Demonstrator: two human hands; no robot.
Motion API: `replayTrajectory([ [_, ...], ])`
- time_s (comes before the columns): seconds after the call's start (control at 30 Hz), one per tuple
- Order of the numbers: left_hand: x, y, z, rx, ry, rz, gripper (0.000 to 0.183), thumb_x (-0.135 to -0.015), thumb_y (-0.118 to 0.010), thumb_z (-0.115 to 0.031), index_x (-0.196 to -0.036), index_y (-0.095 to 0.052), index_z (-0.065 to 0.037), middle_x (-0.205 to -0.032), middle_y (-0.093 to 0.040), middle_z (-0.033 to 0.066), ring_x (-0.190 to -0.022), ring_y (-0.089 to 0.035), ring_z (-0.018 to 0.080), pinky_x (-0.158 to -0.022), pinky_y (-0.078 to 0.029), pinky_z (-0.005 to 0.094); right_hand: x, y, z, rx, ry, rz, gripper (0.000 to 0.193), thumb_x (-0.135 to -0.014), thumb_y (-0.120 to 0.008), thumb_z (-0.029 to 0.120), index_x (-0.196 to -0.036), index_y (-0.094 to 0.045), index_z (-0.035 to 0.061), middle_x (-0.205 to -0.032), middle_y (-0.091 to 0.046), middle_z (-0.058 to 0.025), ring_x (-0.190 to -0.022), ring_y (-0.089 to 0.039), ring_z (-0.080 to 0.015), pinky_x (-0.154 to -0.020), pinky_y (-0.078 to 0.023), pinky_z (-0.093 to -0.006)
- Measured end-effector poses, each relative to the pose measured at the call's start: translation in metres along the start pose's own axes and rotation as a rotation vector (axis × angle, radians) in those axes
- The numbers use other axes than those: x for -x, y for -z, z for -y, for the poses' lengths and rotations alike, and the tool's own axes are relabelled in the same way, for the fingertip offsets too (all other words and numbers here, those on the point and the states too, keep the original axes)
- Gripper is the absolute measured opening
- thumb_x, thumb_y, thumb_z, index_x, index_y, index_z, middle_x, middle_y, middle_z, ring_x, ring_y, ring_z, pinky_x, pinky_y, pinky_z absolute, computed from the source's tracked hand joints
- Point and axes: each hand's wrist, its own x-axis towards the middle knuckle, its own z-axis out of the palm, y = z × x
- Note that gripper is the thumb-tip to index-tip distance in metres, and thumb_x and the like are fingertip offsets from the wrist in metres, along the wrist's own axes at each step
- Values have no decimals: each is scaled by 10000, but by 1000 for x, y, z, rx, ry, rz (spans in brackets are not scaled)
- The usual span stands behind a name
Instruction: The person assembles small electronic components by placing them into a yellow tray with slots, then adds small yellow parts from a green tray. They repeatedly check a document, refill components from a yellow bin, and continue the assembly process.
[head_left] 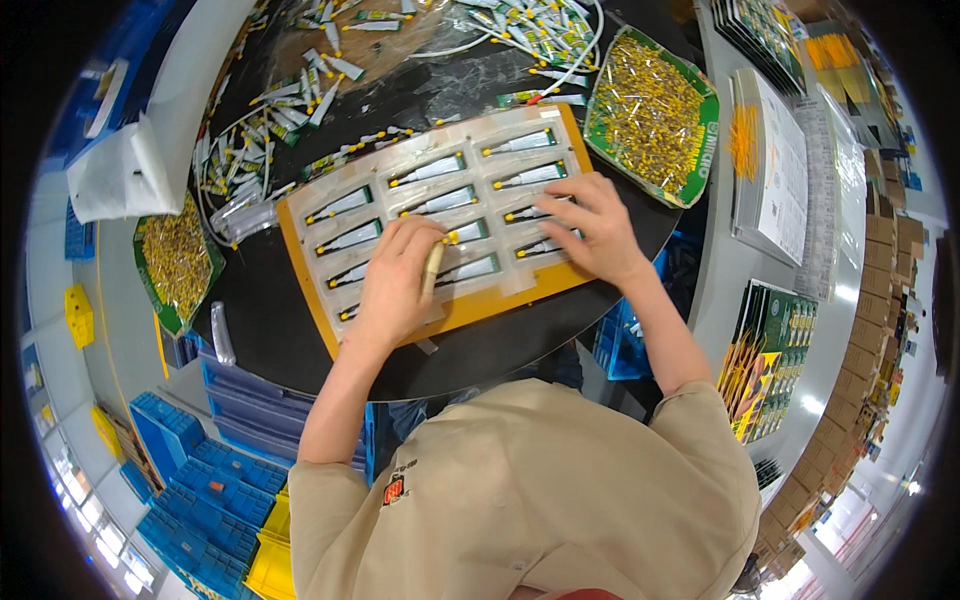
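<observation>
A clear plastic tray (400,212) with rows of slots lies on an orange-yellow board (500,309). Small silver tubes (520,142) with yellow caps and dark green ends sit singly in the slots. My left hand (398,280) is over the tray's lower middle, fingers curled together at the yellow cap of one small tube (467,231). Along its thumb side shows a pale yellow piece (433,268); whether it is worn or held I cannot tell. At the tray's right side, my right hand (600,232) has its fingers apart, their tips at two tubes in the right column.
Loose tubes (300,90) lie piled beyond the tray on the black round table (270,330). Green-edged boxes of small yellow-and-brown pieces stand right (650,110) and left (175,260). Printed cards (775,350) cover a side table at right. Blue crates (215,480) stand at lower left.
</observation>
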Motion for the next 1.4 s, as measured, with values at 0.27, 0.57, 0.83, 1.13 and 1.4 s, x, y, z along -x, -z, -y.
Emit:
replayTrajectory([
  [0.27,53,22,-12,450,420,210,152,-899,-558,-73,-1016,-626,-2,-893,-632,212,-822,-601,412,-730,-484,396,-29,-59,78,-332,155,184,136,-803,-726,120,-916,-683,59,-800,-610,-42,-755,-584,-246,-684,-509,-364],
  [0.57,94,54,22,101,407,-361,181,-846,-626,24,-1009,-690,-20,-868,-656,141,-774,-647,307,-700,-516,325,-78,-100,66,-307,-35,85,81,-815,-709,108,-845,-665,48,-790,-620,-89,-788,-607,-273,-694,-503,-374],
  [0.83,57,26,48,-176,92,-255,281,-740,-722,-38,-1016,-741,-90,-912,-602,64,-886,-563,256,-788,-474,365,-103,-152,64,-30,271,-21,108,-745,-745,108,-825,-673,91,-816,-602,-35,-753,-575,-225,-678,-433,-346],
  [1.13,86,29,28,-227,96,-256,351,-716,-720,-64,-1056,-742,-149,-943,-601,21,-936,-530,267,-834,-425,394,-38,-70,42,-90,151,-36,140,-733,-765,96,-857,-701,91,-794,-596,-28,-778,-563,-227,-725,-425,-344],
  [1.4,102,13,19,-337,90,-167,459,-699,-753,-73,-1145,-710,-172,-1017,-577,17,-997,-510,261,-888,-396,384,5,-57,36,-112,146,-18,169,-732,-788,89,-891,-729,85,-819,-606,-34,-763,-566,-219,-723,-438,-334],
])
